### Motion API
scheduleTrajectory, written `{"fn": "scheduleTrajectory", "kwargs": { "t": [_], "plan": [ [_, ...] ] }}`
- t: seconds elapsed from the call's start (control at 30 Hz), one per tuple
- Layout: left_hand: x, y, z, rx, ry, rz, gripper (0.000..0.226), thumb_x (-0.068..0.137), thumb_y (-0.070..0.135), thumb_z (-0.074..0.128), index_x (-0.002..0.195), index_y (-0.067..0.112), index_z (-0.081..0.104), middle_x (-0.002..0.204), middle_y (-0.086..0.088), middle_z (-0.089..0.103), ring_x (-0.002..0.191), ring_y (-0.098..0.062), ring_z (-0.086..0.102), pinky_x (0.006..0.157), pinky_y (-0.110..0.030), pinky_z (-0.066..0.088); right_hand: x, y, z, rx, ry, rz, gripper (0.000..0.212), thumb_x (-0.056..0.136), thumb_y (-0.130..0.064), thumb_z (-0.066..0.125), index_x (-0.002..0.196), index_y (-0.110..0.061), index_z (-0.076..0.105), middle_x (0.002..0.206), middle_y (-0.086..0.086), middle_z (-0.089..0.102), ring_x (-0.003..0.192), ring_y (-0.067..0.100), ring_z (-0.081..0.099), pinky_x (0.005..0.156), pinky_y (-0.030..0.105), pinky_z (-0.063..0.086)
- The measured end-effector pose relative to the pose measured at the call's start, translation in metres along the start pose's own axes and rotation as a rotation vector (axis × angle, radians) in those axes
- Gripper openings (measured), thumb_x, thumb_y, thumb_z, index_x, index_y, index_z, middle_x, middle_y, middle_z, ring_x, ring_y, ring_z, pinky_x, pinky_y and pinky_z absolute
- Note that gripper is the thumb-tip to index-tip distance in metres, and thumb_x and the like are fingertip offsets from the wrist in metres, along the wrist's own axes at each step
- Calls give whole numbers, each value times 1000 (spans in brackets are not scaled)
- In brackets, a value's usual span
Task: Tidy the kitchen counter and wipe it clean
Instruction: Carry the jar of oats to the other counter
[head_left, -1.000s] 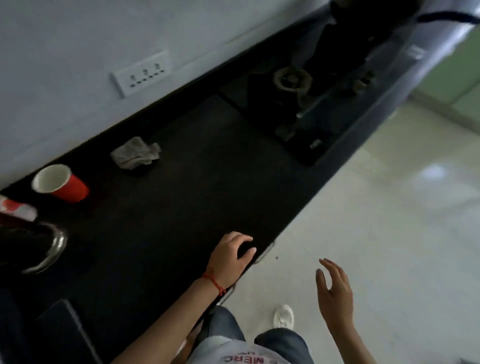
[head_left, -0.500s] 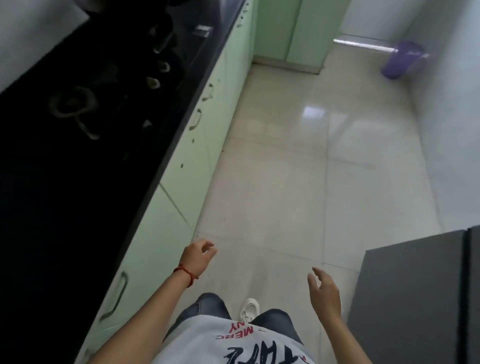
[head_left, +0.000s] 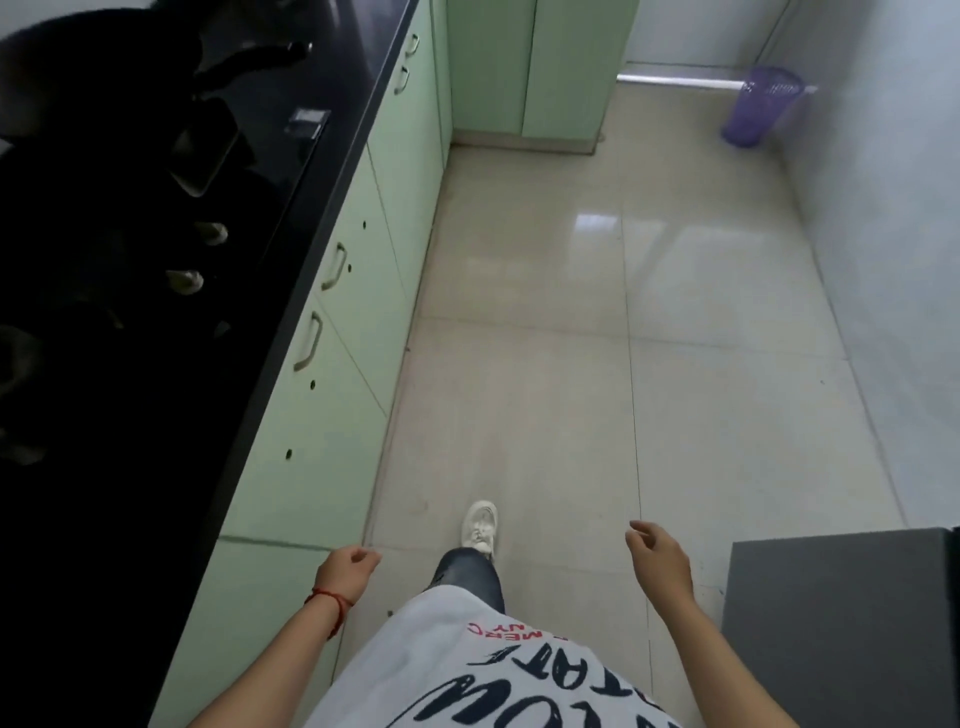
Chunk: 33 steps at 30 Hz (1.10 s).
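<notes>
Running along your left, the black counter sits well apart from both hands. Your left hand hangs by the green cabinets, loosely curled, holding nothing; right hand same, over floor.

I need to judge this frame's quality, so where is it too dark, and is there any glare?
Head view: the counter is nearly black, its items barely readable; window glare sits on the floor tiles; wide-angle bending curves the cabinets; both hands are lit and fairly sharp.
</notes>
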<state>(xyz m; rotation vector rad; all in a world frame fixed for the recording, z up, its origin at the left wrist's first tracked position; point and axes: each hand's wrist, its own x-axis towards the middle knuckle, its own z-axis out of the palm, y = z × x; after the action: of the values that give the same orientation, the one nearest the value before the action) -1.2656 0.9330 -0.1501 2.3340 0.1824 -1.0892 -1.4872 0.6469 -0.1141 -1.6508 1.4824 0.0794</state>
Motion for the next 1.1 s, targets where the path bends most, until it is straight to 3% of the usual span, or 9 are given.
{"fn": "scheduleTrajectory", "kwargs": {
  "t": [0.1, 0.2, 0.43, 0.57, 0.77, 0.97, 1.1],
  "plan": [
    [36, 47, -9, 23, -31, -19, 27, 82, 17, 59, 55, 12, 55, 69, -13, 58, 69, -22, 50, 65, -29, 38, 31, -34, -7, 14, 29, 36, 32, 92, -18, 46, 120, -8, 56, 120, 13, 61, 108, 25, 54, 89, 36, 42],
    [64, 118, -15, 73, -66, 71, 34, 83, 14, 57, 50, 15, 52, 62, -11, 54, 67, -21, 48, 59, -27, 34, 64, -64, -17, 36, 59, 60, 30, 92, -17, 47, 118, -8, 58, 118, 13, 62, 100, 21, 53, 88, 35, 42],
    [130, 293, -13, 51, -147, 221, 21, 83, 19, 57, 63, 14, 58, 76, -11, 62, 76, -20, 56, 70, -29, 42, 142, -121, -36, 66, 83, 145, 30, 92, -16, 46, 118, -7, 57, 120, 15, 61, 111, 29, 53, 91, 36, 41],
    [179, 378, -5, 19, -143, 258, 29, 85, 17, 57, 57, 22, 54, 77, -13, 62, 76, -20, 57, 69, -27, 41, 207, -157, -44, 67, 64, 166, 30, 92, -17, 47, 118, -9, 58, 120, 14, 61, 101, 22, 51, 91, 36, 41],
    [251, 468, 0, -18, -107, 174, 32, 86, 19, 57, 54, 20, 54, 65, -5, 59, 74, -21, 57, 69, -27, 39, 334, -246, -71, 39, 20, 114, 30, 92, -16, 46, 118, -9, 58, 119, 13, 62, 94, 18, 49, 86, 32, 40],
    [296, 530, -15, -61, -43, 65, 31, 86, 18, 57, 55, 19, 54, 70, -10, 61, 73, -23, 56, 69, -26, 38, 450, -366, -103, -43, -29, -3, 31, 91, -15, 46, 119, -8, 58, 115, 14, 63, 93, 22, 51, 80, 29, 39],
    [338, 567, -28, -134, 7, 3, 31, 86, 16, 58, 55, 15, 56, 58, -3, 59, 65, -22, 54, 59, -25, 37, 513, -443, -102, -36, -65, -70, 31, 92, -17, 47, 120, -8, 57, 114, 14, 63, 92, 19, 50, 80, 28, 37]
  ]
}}
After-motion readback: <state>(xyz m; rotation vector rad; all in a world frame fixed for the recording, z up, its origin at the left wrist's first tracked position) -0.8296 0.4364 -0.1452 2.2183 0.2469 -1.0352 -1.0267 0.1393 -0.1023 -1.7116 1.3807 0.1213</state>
